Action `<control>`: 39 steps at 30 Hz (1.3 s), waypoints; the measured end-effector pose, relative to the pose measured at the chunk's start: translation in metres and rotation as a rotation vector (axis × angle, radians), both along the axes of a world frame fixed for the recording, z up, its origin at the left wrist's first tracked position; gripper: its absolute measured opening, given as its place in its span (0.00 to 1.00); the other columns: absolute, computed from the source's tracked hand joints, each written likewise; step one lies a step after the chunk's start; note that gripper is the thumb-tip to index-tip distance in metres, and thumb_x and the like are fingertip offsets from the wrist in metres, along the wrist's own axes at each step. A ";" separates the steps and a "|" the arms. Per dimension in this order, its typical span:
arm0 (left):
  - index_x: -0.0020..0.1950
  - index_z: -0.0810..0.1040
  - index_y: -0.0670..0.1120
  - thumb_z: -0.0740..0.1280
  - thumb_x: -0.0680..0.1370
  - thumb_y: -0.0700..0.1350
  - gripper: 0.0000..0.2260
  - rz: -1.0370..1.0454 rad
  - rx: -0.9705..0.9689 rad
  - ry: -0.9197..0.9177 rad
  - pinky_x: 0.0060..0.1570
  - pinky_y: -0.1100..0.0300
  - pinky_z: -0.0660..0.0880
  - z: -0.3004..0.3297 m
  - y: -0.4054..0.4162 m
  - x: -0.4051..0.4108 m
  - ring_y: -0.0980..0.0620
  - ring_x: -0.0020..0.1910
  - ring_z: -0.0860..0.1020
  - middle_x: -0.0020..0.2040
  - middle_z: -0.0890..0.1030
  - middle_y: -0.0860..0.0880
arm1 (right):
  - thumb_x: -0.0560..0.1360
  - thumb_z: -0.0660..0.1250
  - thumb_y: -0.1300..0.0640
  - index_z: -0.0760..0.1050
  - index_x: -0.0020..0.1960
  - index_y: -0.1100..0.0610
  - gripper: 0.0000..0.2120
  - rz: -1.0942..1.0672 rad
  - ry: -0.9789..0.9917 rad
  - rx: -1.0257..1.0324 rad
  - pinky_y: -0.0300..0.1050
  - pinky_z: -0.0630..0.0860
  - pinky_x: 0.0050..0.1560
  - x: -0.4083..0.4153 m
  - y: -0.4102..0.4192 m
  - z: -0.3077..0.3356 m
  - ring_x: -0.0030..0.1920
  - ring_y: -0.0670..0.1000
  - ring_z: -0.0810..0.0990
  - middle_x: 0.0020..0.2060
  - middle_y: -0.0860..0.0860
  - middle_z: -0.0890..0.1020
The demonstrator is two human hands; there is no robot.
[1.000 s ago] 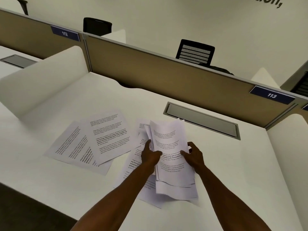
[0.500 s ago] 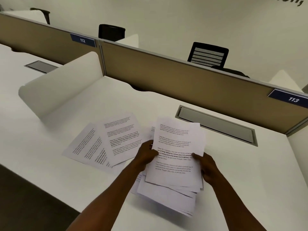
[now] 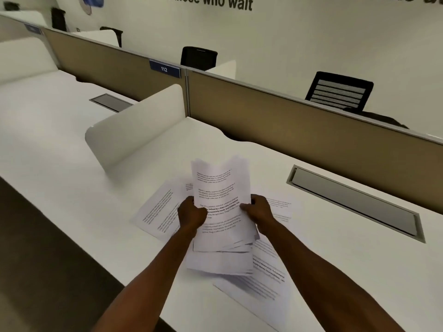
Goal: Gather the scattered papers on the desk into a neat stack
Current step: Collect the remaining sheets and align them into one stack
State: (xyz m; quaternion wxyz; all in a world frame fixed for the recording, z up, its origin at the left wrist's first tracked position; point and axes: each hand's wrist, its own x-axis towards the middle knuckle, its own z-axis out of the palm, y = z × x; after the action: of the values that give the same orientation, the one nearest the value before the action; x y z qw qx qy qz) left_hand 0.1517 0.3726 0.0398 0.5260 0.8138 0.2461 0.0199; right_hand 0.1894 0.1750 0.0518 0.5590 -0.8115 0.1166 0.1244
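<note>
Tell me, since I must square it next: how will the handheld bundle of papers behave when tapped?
Probably floppy: the bundle of papers already bows at its top. Its fanned lower edges suggest the sheets slide easily. Both hands, left hand and right hand, seem needed.

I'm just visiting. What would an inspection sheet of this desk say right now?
Surface: white desk, matte, with a grey metal cable hatch.
Job's things: bundle of printed white papers held upright, edges uneven; loose printed sheets lie flat at left and right.
Clutter: nothing seen.
Hands: left hand and right hand grip the bundle's sides.
Cables: nothing seen.
Surroundings: tan partition, blue label 112, black mesh chair.
</note>
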 end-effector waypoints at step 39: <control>0.76 0.64 0.52 0.71 0.74 0.39 0.32 0.151 -0.239 0.070 0.51 0.55 0.79 -0.041 0.023 0.035 0.45 0.57 0.77 0.67 0.74 0.41 | 0.67 0.79 0.49 0.60 0.76 0.56 0.45 0.090 0.078 -0.374 0.52 0.72 0.68 0.048 0.047 -0.044 0.69 0.60 0.73 0.69 0.59 0.74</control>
State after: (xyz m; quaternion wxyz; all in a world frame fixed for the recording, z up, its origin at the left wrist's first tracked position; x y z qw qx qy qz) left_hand 0.1869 0.3959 -0.0010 0.6074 0.7248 0.3252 0.0017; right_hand 0.2378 0.2216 0.0074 0.3873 -0.9001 0.1229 0.1571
